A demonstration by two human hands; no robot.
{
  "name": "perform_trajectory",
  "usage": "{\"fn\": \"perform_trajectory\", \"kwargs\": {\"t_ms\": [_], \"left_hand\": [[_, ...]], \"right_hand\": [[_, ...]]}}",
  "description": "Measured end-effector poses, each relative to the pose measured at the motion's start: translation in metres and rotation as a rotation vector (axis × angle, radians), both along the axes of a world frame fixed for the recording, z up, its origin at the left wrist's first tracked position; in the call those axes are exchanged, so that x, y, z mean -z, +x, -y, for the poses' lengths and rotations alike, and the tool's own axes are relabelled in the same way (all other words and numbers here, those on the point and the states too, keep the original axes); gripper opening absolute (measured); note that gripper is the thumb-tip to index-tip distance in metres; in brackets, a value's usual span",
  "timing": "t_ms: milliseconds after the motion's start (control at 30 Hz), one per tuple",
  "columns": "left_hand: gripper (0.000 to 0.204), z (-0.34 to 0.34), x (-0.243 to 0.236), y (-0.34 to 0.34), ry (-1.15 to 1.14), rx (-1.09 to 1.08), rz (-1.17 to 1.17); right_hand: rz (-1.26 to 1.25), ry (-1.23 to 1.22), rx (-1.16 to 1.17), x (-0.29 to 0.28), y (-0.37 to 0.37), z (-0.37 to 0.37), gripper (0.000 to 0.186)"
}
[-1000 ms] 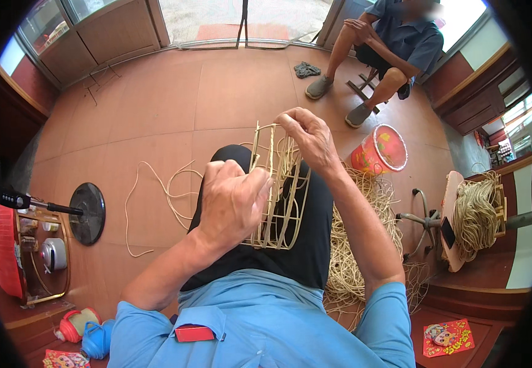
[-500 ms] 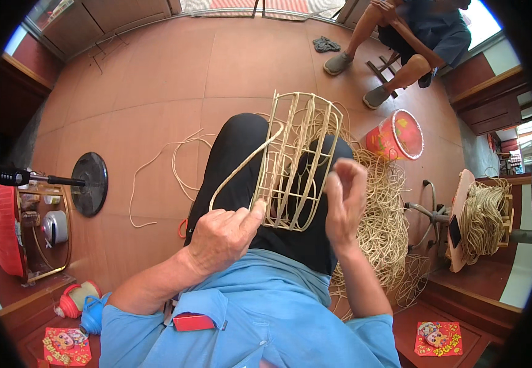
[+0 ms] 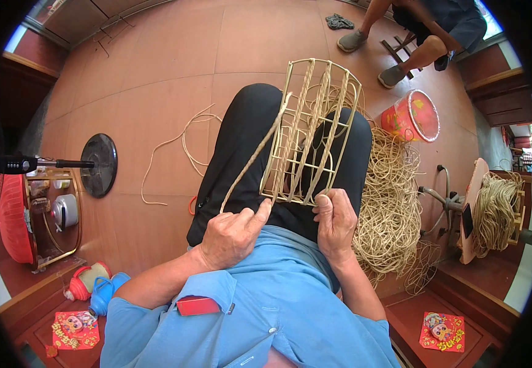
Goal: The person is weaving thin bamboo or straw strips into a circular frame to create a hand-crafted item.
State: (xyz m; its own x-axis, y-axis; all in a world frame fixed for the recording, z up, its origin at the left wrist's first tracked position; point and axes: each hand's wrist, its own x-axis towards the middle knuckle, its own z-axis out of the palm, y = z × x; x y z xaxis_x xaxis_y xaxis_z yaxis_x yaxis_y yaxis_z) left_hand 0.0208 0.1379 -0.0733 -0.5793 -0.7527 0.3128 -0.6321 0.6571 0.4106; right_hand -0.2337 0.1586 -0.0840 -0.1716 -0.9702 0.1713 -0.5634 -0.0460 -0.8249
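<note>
An open frame (image 3: 298, 116) of pale rods, with cord wound along several of its long bars, rests across my thighs. From its upper left side a loose length of twisted cord (image 3: 255, 153) runs down into my left hand (image 3: 232, 238). The fingers of that hand are curled round the cord, while the index finger reaches to the frame's lower left corner. At the lower right corner my right hand (image 3: 335, 224) pinches the frame's edge between thumb and fingers. What lies under the right fingertips is hidden.
A big tangled heap of cord (image 3: 391, 208) lies by my right leg. Beyond it stands a red bucket (image 3: 408, 116). A cord bundle (image 3: 496, 211) rests on a stool at right. A black round fan base (image 3: 99, 165) stands left. A seated person's legs (image 3: 422, 61) are at far right.
My right hand has come down and closed on the frame's lower right corner. The loose cord, bowed before, now runs straighter to my left hand. The whole view has shifted slightly.
</note>
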Motion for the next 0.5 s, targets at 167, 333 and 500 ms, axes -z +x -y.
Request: {"fn": "perform_trajectory", "kwargs": {"t_ms": [167, 333, 500], "left_hand": [[0.06, 0.0007, -0.0019, -0.0054, 0.053, 0.055, -0.021], [0.061, 0.0012, 0.0013, -0.0053, 0.083, 0.053, -0.048], [0.058, 0.0043, 0.0056, -0.0025, 0.081, 0.022, -0.065]], "right_hand": [[0.093, -0.005, 0.01, 0.0005, 0.0022, 0.0015, 0.027], [0.091, -0.002, 0.012, 0.0019, 0.0029, 0.0027, 0.028], [0.079, -0.009, 0.014, 0.0026, 0.0042, 0.0053, 0.029]]}}
